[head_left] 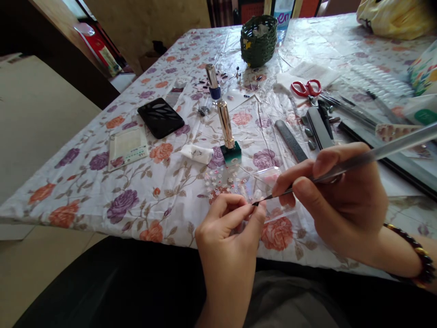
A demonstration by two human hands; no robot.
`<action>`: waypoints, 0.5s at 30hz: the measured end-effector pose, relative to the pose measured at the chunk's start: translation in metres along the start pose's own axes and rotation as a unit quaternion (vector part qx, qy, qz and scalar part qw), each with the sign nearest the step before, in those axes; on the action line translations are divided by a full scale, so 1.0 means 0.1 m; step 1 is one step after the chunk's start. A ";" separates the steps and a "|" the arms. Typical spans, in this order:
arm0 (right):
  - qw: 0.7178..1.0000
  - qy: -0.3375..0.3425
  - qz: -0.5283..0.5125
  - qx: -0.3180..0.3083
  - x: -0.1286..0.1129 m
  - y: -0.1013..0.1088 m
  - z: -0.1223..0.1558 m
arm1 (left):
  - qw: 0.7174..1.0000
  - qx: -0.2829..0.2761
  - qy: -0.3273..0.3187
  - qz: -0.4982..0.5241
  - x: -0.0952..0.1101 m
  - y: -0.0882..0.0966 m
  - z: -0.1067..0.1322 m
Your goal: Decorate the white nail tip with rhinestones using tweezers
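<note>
My left hand (228, 232) is closed near the table's front edge, a small dark false nail (255, 203) pinched between its fingertips. In my right hand (344, 200) is a nail art brush (378, 151) with a pale, clear handle, gripped like a pen. The brush's thin dark tip is at the false nail; whether they touch I cannot tell. Just beyond my hands lie small flower decorations (218, 180) and a clear plastic case (269, 174). A green nail polish bottle (232, 154) with a tall gold cap stands behind them. Fingers partly hide the case.
On the flowered tablecloth (136, 182) lie a black phone (160, 117), a nail file (290, 140) and red-handled scissors (306, 88). A blue polish bottle (215, 93) stands farther back, near a green woven basket (258, 43). Several brushes and tools crowd the right side.
</note>
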State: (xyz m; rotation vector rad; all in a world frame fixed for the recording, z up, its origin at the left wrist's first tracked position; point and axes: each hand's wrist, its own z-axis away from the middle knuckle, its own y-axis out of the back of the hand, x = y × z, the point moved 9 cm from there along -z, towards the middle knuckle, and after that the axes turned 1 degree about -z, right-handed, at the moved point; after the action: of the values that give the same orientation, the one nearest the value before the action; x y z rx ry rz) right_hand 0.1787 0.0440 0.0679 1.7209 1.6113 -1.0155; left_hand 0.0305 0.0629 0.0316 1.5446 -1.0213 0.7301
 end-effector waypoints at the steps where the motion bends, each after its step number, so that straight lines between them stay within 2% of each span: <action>1: 1.000 0.000 0.001 -0.002 0.00 0.00 0.00 | 1.000 0.001 -0.002 0.000 0.00 0.00 0.00; 9: 1.000 0.013 -0.003 0.002 -0.01 0.00 0.01 | 1.000 0.010 -0.015 0.005 0.02 0.01 -0.02; 15: 0.998 0.044 -0.005 0.051 -0.07 0.12 0.00 | 0.999 0.025 -0.042 -0.003 0.03 0.01 0.01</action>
State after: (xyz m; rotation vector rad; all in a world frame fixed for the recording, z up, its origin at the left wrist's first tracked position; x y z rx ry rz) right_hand 0.1907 0.0388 0.0729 1.8509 1.6495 -1.0566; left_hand 0.0310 0.0616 0.0346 1.6321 -1.0655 0.6961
